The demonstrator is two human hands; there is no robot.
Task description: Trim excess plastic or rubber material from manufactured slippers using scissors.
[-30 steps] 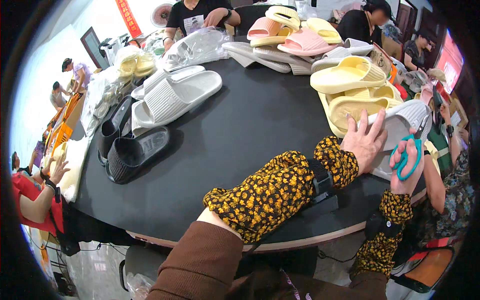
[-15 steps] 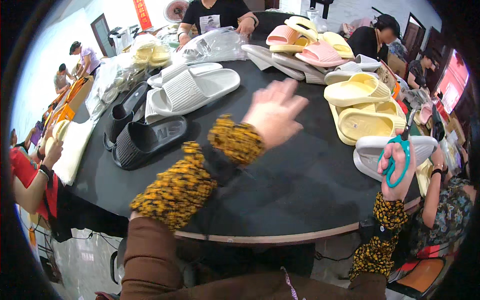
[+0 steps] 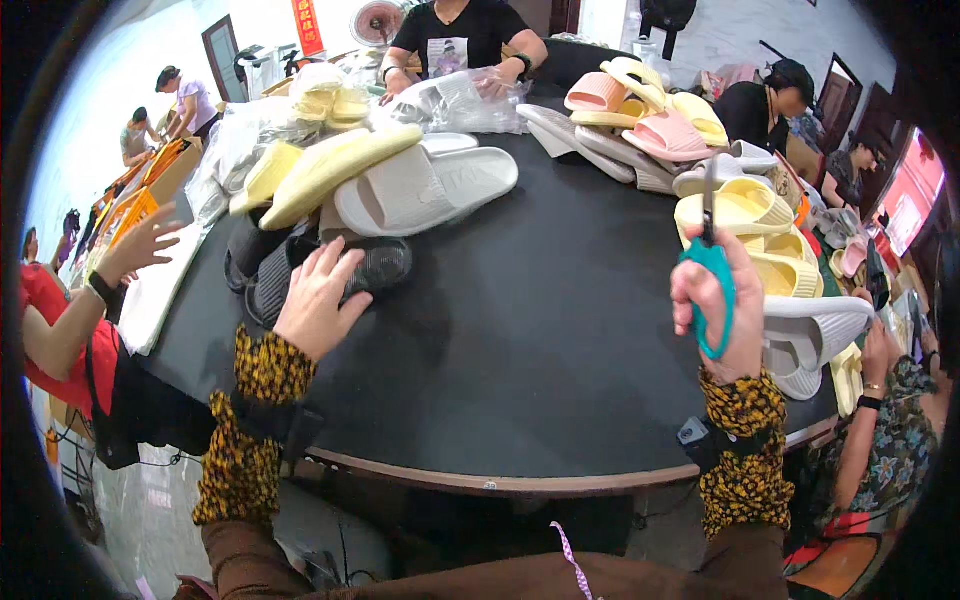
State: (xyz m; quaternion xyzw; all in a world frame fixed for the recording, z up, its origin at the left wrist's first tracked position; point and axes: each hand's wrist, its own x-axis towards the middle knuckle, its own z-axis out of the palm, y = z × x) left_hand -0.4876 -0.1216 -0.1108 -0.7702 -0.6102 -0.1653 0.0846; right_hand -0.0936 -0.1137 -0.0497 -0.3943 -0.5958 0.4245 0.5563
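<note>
A pair of black slippers (image 3: 383, 266) sits on the left part of the dark round surface (image 3: 520, 350). The left hand (image 3: 315, 306) is right over them, with its fingers spread a bit wide. I cannot tell if the fingers touch the black slippers. The right hand (image 3: 737, 312) is well apart from it, over the right side, and its fingers are curled around the blue-green handles of the scissors (image 3: 712, 308). The blades point up, away from the person.

Just behind the black slippers, two yellow slippers (image 3: 345, 176) lie tilted on the pile. Pale grey slippers (image 3: 440, 190) are just beside them, with clear plastic bags (image 3: 232, 150) nearby. Over on the right there are more yellow slippers (image 3: 738, 204), and white slippers (image 3: 815, 325) near the edge. Pink slippers (image 3: 672, 135) and grey slippers (image 3: 612, 152) are piled farther back.

A person in a black shirt (image 3: 470, 45) is across the surface, with both hands at a clear bag (image 3: 455, 100). A person in red (image 3: 60, 325) is on the left, with one hand up. A round fan (image 3: 377, 22) is at the back.
</note>
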